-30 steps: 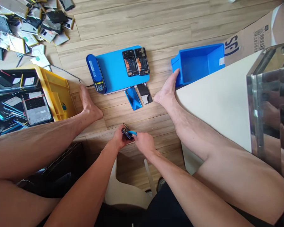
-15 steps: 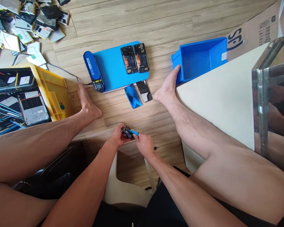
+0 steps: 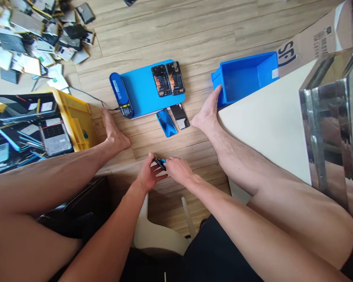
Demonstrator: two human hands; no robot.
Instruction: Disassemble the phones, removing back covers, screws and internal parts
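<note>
Since half a second ago our hands have slid a little up the floor, and the left hand (image 3: 148,177) has loosened: its fingers now fan out under the phone (image 3: 159,161) instead of wrapping it. The phone sits low between our knees, tilted on edge above the floor (image 3: 194,35), well short of the heating pad (image 3: 141,92). We judge we are mid-pry, working the back off this phone with the blue pick (image 3: 163,161). The right hand (image 3: 179,171) is curled, thumb and fingers pinched on that pick, its tip touching the phone's edge. The left hand is half spread, cradling the phone from below with the thumb up against its side.

Next, we reckon, the pick has to run along the seam with the left hand steadying firmly, or the phone twists away. On the pad lie two opened phones (image 3: 168,79); just below it rest a blue cover (image 3: 166,122) and a dark one (image 3: 180,116).
</note>
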